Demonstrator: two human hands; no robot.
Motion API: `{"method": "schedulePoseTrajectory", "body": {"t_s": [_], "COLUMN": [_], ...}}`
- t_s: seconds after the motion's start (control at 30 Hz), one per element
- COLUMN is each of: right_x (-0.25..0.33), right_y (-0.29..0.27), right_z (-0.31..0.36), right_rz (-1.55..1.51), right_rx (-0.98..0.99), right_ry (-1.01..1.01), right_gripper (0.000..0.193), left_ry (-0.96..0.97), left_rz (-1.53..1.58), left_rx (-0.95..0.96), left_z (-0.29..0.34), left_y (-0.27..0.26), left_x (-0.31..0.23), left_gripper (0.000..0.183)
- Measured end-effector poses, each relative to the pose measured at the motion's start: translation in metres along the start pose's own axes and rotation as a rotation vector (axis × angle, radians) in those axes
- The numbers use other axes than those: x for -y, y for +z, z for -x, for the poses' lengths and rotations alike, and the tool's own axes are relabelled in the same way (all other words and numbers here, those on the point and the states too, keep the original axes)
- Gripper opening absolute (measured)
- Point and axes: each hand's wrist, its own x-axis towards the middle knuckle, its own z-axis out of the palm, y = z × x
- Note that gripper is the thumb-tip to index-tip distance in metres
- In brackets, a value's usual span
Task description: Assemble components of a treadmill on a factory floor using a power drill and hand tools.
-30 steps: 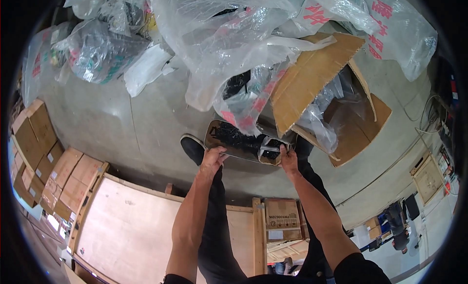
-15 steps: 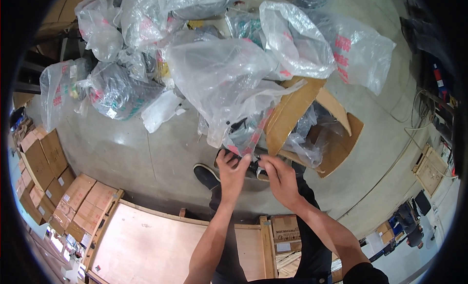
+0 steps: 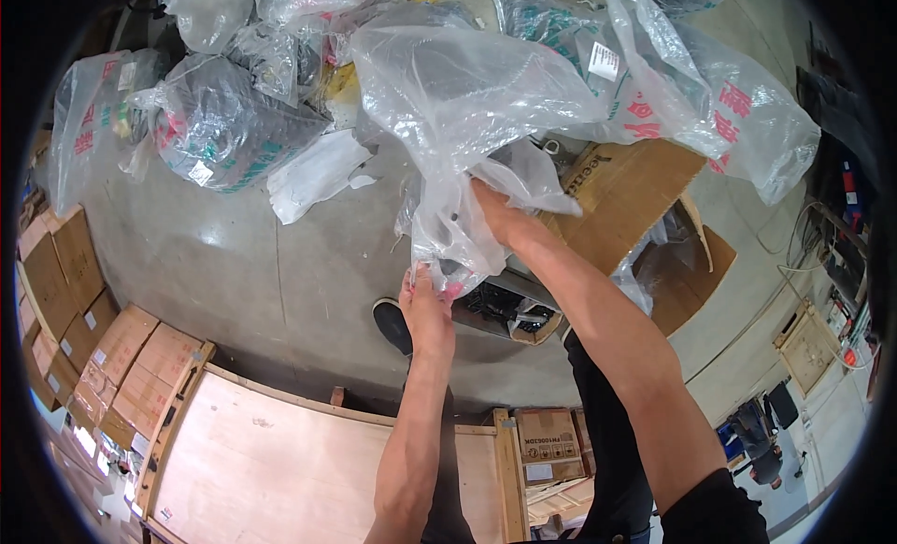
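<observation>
My left hand (image 3: 430, 318) pinches the lower rim of a large clear plastic bag (image 3: 467, 81) with red print. My right hand (image 3: 495, 214) reaches into the mouth of this bag; its fingers are hidden by the crumpled film. Below the bag's rim, between my feet, stands a small open carton (image 3: 528, 334) with black parts in it, too jumbled to name. Beside my right forearm is a larger open cardboard box (image 3: 621, 193), its flap raised and clear plastic film inside.
Several filled clear bags (image 3: 234, 133) lie at the far left, with a torn white sheet (image 3: 318, 175) before them. Stacked cartons (image 3: 154, 362) stand at the left. A wooden-framed pale panel (image 3: 308, 460) lies nearest me. A cable (image 3: 794, 282) trails over the floor at the right.
My right hand has left the small carton and gone forward into the bag. My left hand has moved slightly left and holds the bag's rim. The small carton's black contents now show more.
</observation>
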Motion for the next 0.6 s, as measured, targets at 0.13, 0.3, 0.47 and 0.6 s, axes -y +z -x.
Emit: {"method": "schedulePoseTrajectory", "body": {"t_s": [0.13,0.3,0.47,0.6], "right_x": [0.047,0.009,-0.106,0.059], "right_y": [-0.023,0.031,0.032,-0.035], "right_z": [0.009,0.009,0.018,0.051], "right_rz": [-1.048,-0.751,-0.351,-0.563], "right_rx": [0.172,-0.224,-0.28,-0.371], "right_ry": [0.536,-0.066,-0.417,-0.17], "right_gripper": [0.053,0.059,0.07,0.059], "left_ry": [0.056,0.212,0.3,0.327], "left_rz": [-0.024,-0.216,-0.558,-0.645], "left_rx": [-0.012,0.146,0.494,0.517], "left_z": [0.009,0.02,0.107,0.115], "left_y": [-0.003,0.04,0.131,0.102], "left_x": [-0.035,-0.047,-0.048,-0.048], "left_gripper": [0.031,0.033,0.025,0.023]}}
